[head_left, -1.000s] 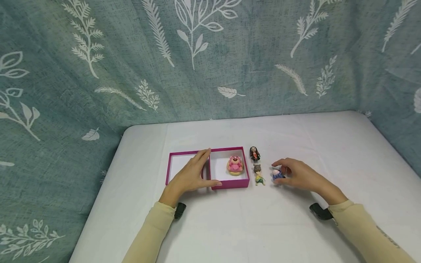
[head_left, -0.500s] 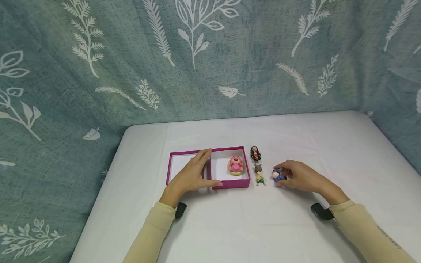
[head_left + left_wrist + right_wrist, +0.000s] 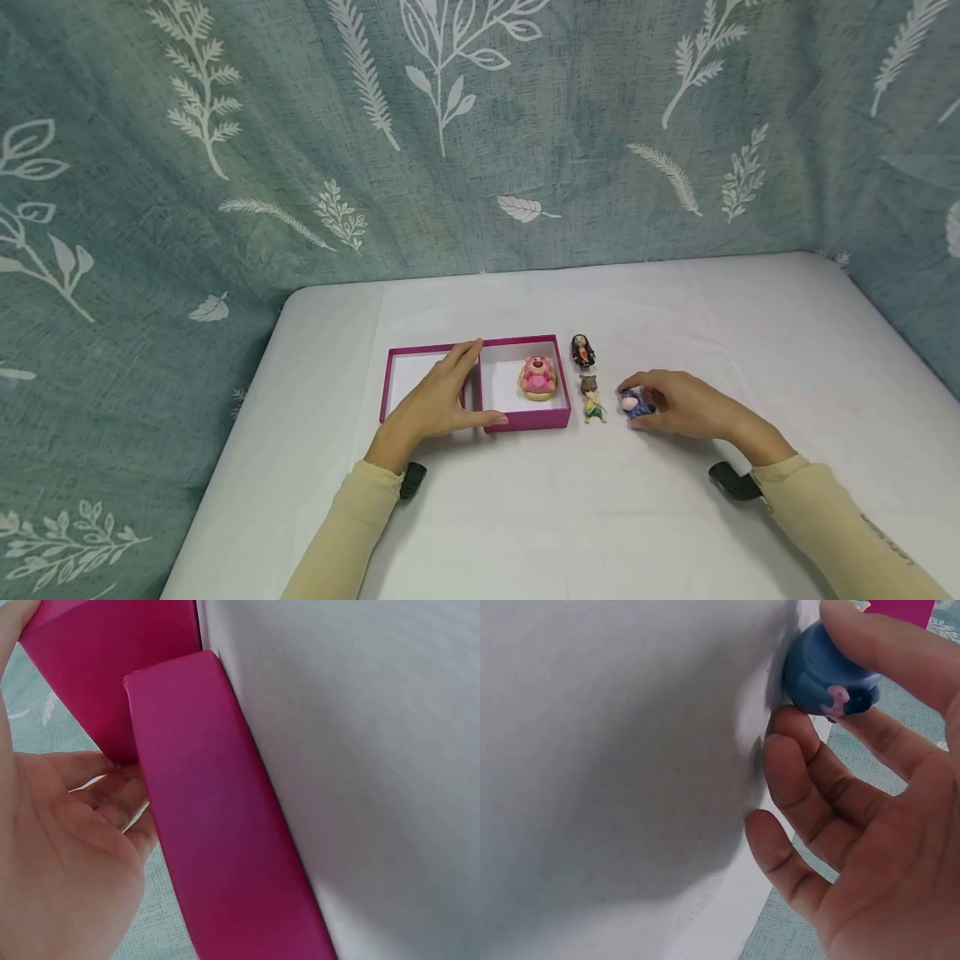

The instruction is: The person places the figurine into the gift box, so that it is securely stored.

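Note:
My left hand (image 3: 431,404) holds the magenta box (image 3: 525,421) by its left end, thumb at the front wall and fingers reaching to the back. Inside the white-lined box sits a pink bear figurine (image 3: 537,377) on a yellow ring, toward the right wall. Beyond the box to the right, my right hand (image 3: 686,406) pinches a small blue donkey figurine (image 3: 636,403) between thumb and fingers, at the tabletop. The right wrist view shows the figurine's rounded blue body (image 3: 821,667) under the thumb, with the other fingers bent beside it.
A shallower magenta-rimmed tray (image 3: 405,383) lies against the box's left side, partly under my left hand. Right of the box lie a dark-haired figurine (image 3: 582,352) and a figurine in green and yellow (image 3: 591,398). A patterned curtain (image 3: 480,167) hangs behind the white table (image 3: 525,517).
My right hand's fingers have closed around the blue donkey figurine, which has turned slightly and shows more of its face. My left hand has stayed at the box.

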A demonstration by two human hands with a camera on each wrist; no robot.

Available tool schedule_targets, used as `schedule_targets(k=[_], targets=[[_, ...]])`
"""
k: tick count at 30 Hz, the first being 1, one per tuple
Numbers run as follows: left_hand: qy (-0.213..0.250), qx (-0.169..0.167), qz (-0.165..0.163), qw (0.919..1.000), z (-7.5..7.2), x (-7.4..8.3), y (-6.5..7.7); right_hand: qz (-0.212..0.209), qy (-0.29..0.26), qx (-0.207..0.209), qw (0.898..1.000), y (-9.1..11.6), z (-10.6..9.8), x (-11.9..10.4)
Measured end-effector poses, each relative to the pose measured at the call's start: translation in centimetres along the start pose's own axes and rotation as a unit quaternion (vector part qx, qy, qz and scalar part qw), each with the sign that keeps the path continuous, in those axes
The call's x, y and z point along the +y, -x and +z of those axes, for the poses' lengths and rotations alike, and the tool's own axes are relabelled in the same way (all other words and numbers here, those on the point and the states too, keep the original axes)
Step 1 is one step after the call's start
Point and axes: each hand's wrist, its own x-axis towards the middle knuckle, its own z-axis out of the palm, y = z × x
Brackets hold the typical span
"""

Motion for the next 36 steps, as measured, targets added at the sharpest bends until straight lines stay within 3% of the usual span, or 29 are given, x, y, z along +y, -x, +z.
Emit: schedule_targets(k=[11,19,36], targets=[[0.002,-0.002,-0.004,1.0000,0.0,-0.1,-0.1,0.008,0.019,0.048,0.999,-0.1,-0.7,-0.4],[-0.001,-0.002,-0.001,1.0000,-0.1,-0.1,-0.2,0.009,0.024,0.054,0.998,-0.3,-1.6,-0.6],[0.001,-0.010,-0.004,0.9999,-0.5,-0.1,-0.4,-0.052,0.049,0.112,0.991,-1.5,-2.3,-1.6]])
